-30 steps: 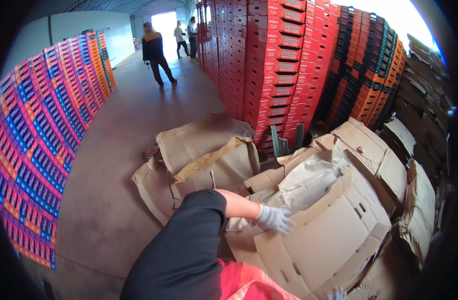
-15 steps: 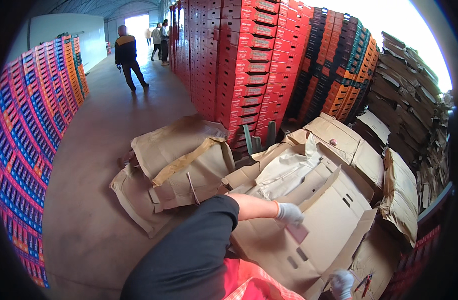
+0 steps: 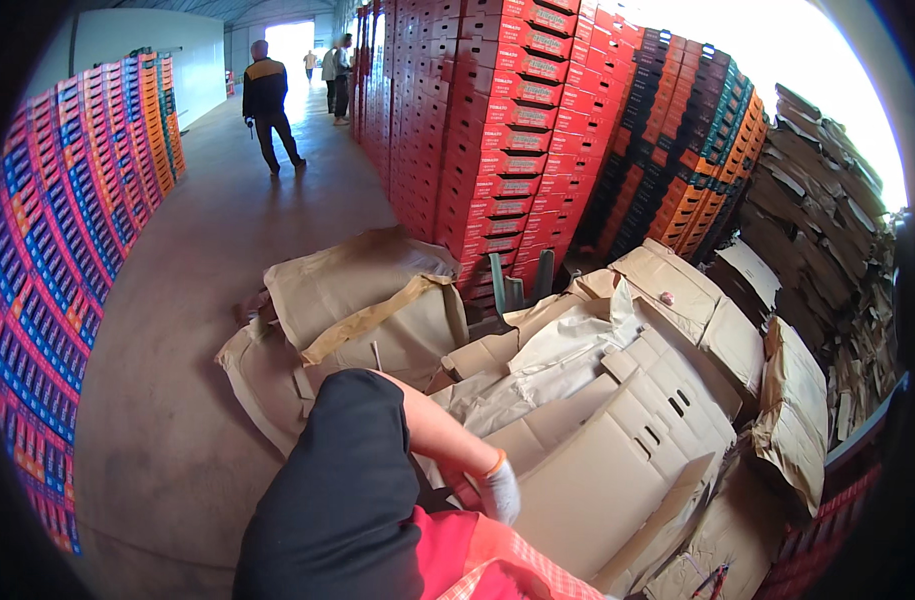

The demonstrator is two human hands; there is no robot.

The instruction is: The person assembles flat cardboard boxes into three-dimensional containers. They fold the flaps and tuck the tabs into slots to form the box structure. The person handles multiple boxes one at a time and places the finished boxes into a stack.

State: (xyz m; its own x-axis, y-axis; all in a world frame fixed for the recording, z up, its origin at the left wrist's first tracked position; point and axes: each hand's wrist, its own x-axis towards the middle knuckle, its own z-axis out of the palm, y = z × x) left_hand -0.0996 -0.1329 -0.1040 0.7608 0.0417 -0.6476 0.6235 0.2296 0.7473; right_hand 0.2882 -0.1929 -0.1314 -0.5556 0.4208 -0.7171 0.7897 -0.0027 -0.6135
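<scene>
My left hand [image 3: 499, 496], in a whitish glove with an orange cuff, is low over the near edge of a large tan cardboard sheet [image 3: 567, 490]. Its fingers point down and run into the edge of my red and checked clothing, so their grip is hidden. Something red [image 3: 461, 487] shows beside the wrist; whether it is cloth or a held piece is unclear. The sheet has paired slots and folded flaps. Crumpled pale paper [image 3: 572, 335] lies along its far side. My right hand is out of sight.
A red-handled tool [image 3: 715, 580] lies at the lower right. Wrapped cardboard bundles [image 3: 362, 310] are on the floor at left. Tall red crate stacks [image 3: 512, 150] stand ahead, colourful stacks [image 3: 57, 260] at left, piled flattened cardboard [image 3: 827, 220] at right. A person [image 3: 267, 105] stands in the aisle.
My left hand has drawn back toward my body from the sheet's middle; the reddish flat piece under it has gone from there. My right hand has left the lower right of the picture.
</scene>
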